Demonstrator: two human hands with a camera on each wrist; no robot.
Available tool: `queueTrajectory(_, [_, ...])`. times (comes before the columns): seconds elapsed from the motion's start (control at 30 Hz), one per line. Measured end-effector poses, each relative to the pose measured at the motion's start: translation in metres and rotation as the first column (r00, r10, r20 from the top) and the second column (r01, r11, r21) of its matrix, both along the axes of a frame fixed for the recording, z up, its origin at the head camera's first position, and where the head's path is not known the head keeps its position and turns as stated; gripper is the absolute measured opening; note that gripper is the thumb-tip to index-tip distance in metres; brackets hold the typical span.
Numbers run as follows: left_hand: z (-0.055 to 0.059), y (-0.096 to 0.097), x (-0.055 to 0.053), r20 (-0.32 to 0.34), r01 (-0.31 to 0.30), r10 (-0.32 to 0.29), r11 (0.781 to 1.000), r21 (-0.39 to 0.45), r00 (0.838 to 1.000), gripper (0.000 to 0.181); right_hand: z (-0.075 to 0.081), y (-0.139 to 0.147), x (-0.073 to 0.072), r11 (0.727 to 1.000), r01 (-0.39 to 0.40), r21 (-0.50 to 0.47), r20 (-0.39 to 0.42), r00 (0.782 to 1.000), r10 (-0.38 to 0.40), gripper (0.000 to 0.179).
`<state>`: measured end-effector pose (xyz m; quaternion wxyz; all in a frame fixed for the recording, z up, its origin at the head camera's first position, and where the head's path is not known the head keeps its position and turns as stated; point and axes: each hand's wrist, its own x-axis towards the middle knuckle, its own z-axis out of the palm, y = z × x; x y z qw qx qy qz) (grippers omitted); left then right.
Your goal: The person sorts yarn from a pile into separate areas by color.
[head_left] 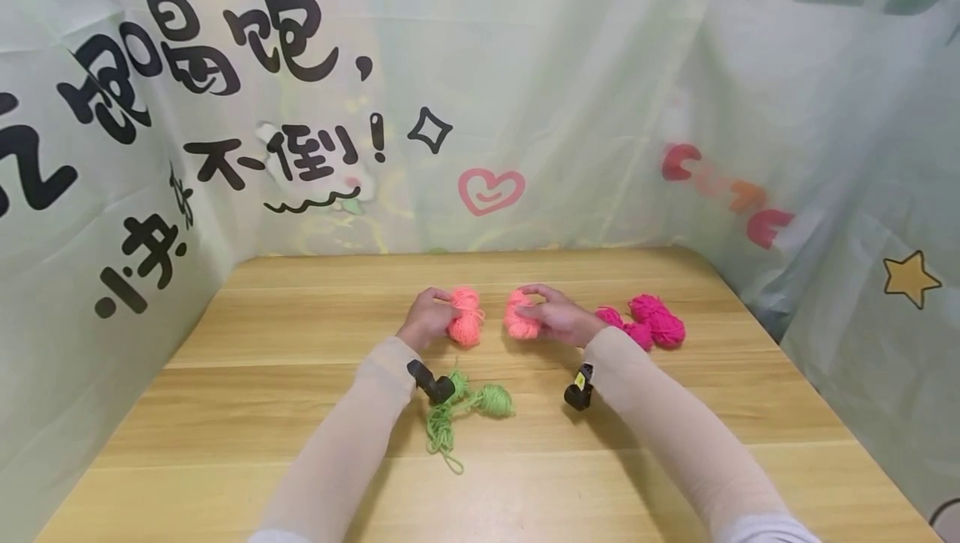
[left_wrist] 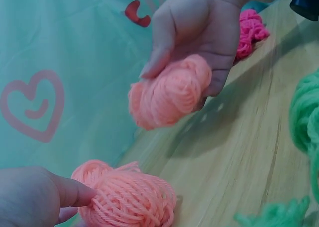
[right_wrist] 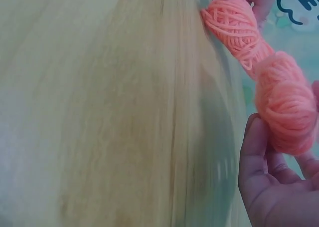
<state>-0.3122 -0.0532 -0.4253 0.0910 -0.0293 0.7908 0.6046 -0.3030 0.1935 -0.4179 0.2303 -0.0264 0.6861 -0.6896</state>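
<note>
Two hands, two coral yarn bundles, mid-table

Left hand (head_left: 429, 316) grips the left coral bundle (head_left: 466, 318) from its left side, thumb pressed on the strands. Bundle stands lengthwise, near to far, pinched at the middle, with a few loose strands on its right side. Cannot tell whether it rests on the wood or is slightly raised.

Right hand (head_left: 561, 316) grips the right coral bundle (head_left: 519, 316) from its right side, between thumb and fingers. This one is off the table (head_left: 300, 409), its shadow on the wood below. The two coral bundles are near each other, a gap between them in the head view.

Right of the right hand: magenta yarn (head_left: 660, 323), in lumps, partly hidden by the wrist. Nearer, between the forearms: green yarn (head_left: 495, 401), a small ball to the right and a loose tangle to the left, one loop trailing toward the near edge. The left wrist camera (head_left: 431, 383) covers part of the tangle. Right wrist camera (head_left: 579, 388) hangs at the other cuff.

Far side: pale curtain (head_left: 585, 93) with black writing and a pink heart (head_left: 491, 192).
</note>
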Motion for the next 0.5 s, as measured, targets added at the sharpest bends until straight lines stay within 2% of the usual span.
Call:
queueTrajectory(0.1, [0.0001,0.0018,0.0019,-0.01,0.005,-0.005,1.0,-0.008,1.0,0.028,-0.0014,-0.0022,-0.0021,0.999,0.011,0.038,-0.005,1.0,-0.011,0.054])
queueTrajectory(0.27, [-0.0006,0.0038,0.0021,0.001,0.011,-0.011,1.0,0.006,1.0,0.029,-0.0049,-0.0031,-0.0054,0.987,0.021,0.156,-0.039,0.999,-0.015,0.056])
queueTrajectory(0.5, [-0.0029,0.0057,0.0002,0.011,0.023,-0.024,0.999,0.048,1.0,0.03,-0.0037,-0.006,-0.0042,0.936,0.047,0.348,-0.128,0.992,-0.003,0.053])
